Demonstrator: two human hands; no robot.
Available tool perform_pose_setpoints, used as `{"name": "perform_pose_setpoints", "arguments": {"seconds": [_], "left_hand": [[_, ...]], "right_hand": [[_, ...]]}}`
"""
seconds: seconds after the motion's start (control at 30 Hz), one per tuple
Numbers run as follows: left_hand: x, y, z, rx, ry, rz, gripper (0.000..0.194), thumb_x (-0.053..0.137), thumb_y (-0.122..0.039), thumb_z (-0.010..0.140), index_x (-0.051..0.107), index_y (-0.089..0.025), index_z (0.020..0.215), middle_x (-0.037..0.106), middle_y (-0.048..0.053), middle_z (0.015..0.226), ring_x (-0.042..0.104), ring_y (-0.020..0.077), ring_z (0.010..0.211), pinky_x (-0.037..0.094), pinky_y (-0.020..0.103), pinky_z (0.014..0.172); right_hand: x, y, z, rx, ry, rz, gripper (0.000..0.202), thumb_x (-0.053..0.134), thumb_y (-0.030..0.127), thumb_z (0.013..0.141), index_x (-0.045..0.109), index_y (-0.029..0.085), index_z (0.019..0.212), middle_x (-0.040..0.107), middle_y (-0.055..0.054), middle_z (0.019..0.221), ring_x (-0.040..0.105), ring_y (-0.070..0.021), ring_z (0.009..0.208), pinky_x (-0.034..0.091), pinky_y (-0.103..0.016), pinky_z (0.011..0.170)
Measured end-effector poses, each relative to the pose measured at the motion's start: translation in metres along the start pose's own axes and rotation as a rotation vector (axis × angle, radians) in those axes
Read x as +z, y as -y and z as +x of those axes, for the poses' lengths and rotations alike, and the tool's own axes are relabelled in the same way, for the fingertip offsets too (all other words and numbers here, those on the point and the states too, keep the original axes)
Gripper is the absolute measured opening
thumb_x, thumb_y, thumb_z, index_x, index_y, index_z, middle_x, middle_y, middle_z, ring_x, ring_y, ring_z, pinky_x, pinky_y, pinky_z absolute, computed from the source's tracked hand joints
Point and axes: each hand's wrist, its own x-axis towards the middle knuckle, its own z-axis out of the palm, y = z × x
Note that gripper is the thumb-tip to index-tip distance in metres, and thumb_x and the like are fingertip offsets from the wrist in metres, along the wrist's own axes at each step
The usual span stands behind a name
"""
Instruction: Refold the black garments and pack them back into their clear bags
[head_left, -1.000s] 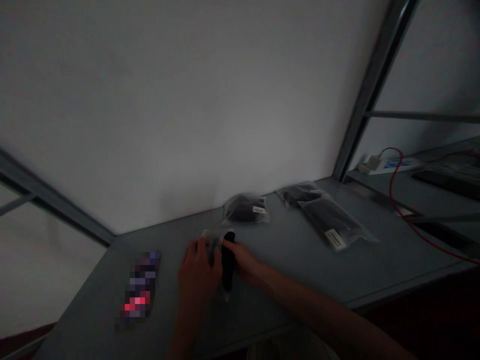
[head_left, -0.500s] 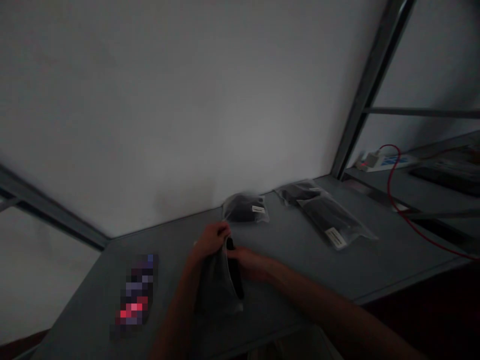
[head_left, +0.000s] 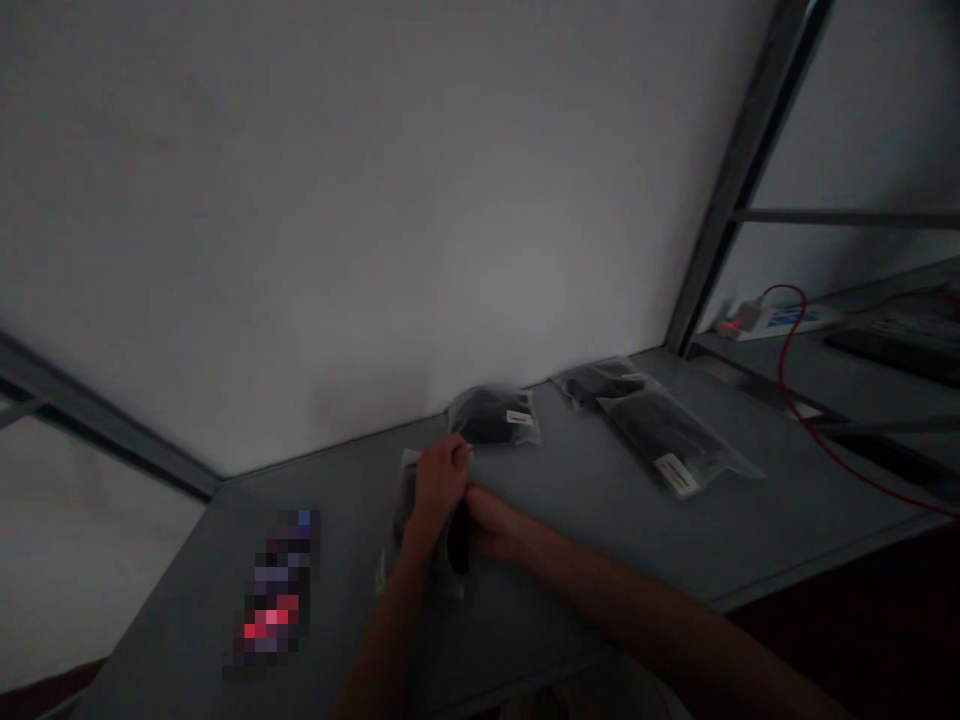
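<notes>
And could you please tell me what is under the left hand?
Parts of a clear bag and a dark item show beneath the left hand; it and its forearm hide much of both.

Black piece (head_left: 457, 548), translucent bag (head_left: 403, 500), grey surface (head_left: 570, 500)
Pale grey wall (head_left: 420, 200), red cable (head_left: 826, 456), white power strip (head_left: 769, 323) with blue markings, white label (head_left: 676, 475) with dark print.

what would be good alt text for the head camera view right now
A person's left hand and right hand handle a dark item and a clear plastic bag at a grey table. More bagged dark items lie farther back.
</notes>
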Motion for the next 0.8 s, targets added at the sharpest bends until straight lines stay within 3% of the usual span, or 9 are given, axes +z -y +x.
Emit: {"name": "perform_pose_setpoints", "arguments": {"seconds": [0.1, 0.27, 0.37, 0.47, 0.6, 0.7, 0.8], "left_hand": [[0.006, 0.006, 0.004, -0.008, -0.036, 0.035, 0.023, 0.047, -0.021, 0.094, 0.069, -0.017, 0.09, 0.072, 0.006, 0.086, 0.066, 0.0186, 0.082, 0.044, 0.028, 0.076], [-0.009, 0.013, -0.017, 0.02, -0.127, 0.133, 0.029, 0.04, -0.023, 0.097, 0.068, -0.015, 0.099, 0.071, 0.011, 0.1, 0.064, 0.0232, 0.098, 0.04, 0.038, 0.1], [-0.007, 0.015, -0.039, 0.009, -0.105, 0.213, 0.032, 0.037, -0.02, 0.096, 0.067, -0.016, 0.108, 0.068, 0.012, 0.115, 0.06, 0.0238, 0.112, 0.034, 0.042, 0.108], [0.005, 0.011, -0.052, -0.041, -0.031, 0.33, 0.038, 0.033, -0.02, 0.097, 0.06, -0.016, 0.123, 0.058, 0.015, 0.134, 0.048, 0.026, 0.129, 0.032, 0.048, 0.11], [0.017, -0.001, -0.053, -0.156, -0.026, 0.405, 0.042, 0.031, -0.025, 0.098, 0.053, -0.016, 0.132, 0.049, 0.018, 0.142, 0.043, 0.0291, 0.134, 0.029, 0.054, 0.11], [0.016, -0.006, -0.051, -0.246, -0.055, 0.386, 0.042, 0.032, -0.027, 0.097, 0.054, -0.017, 0.132, 0.046, 0.02, 0.144, 0.041, 0.0336, 0.135, 0.025, 0.062, 0.108], [0.007, 0.003, -0.047, -0.346, -0.077, 0.231, 0.049, 0.039, -0.042, 0.095, 0.049, -0.015, 0.135, 0.043, 0.025, 0.144, 0.043, 0.0382, 0.132, 0.034, 0.059, 0.103]], "right_hand": [[-0.001, 0.003, -0.004, 0.064, 0.011, 0.147, 0.026, 0.046, 0.031, 0.078, 0.067, 0.017, 0.081, 0.071, -0.009, 0.08, 0.066, -0.0259, 0.091, 0.047, -0.041, 0.09], [0.002, 0.013, -0.013, -0.006, 0.077, 0.346, 0.035, 0.043, 0.043, 0.083, 0.068, 0.019, 0.088, 0.073, -0.009, 0.092, 0.062, -0.0278, 0.105, 0.045, -0.045, 0.095], [-0.001, 0.008, -0.012, -0.052, 0.053, 0.313, 0.044, 0.041, 0.053, 0.088, 0.068, 0.02, 0.096, 0.073, -0.008, 0.101, 0.059, -0.025, 0.112, 0.041, -0.042, 0.101], [-0.007, -0.001, -0.009, -0.137, -0.036, 0.215, 0.039, 0.051, 0.055, 0.087, 0.068, 0.021, 0.096, 0.072, -0.006, 0.103, 0.058, -0.0217, 0.116, 0.036, -0.037, 0.106], [-0.017, -0.004, -0.003, -0.181, -0.015, 0.103, 0.029, 0.068, 0.045, 0.078, 0.069, 0.02, 0.091, 0.073, -0.007, 0.098, 0.06, -0.0232, 0.112, 0.036, -0.037, 0.105], [-0.023, -0.001, 0.0, -0.131, -0.015, 0.056, 0.033, 0.069, 0.046, 0.077, 0.068, 0.018, 0.093, 0.073, -0.009, 0.098, 0.064, -0.0234, 0.105, 0.042, -0.039, 0.1], [-0.026, 0.002, 0.004, -0.158, -0.094, -0.049, 0.033, 0.065, 0.048, 0.08, 0.065, 0.018, 0.093, 0.073, -0.007, 0.09, 0.068, -0.0223, 0.093, 0.048, -0.039, 0.092]]}}
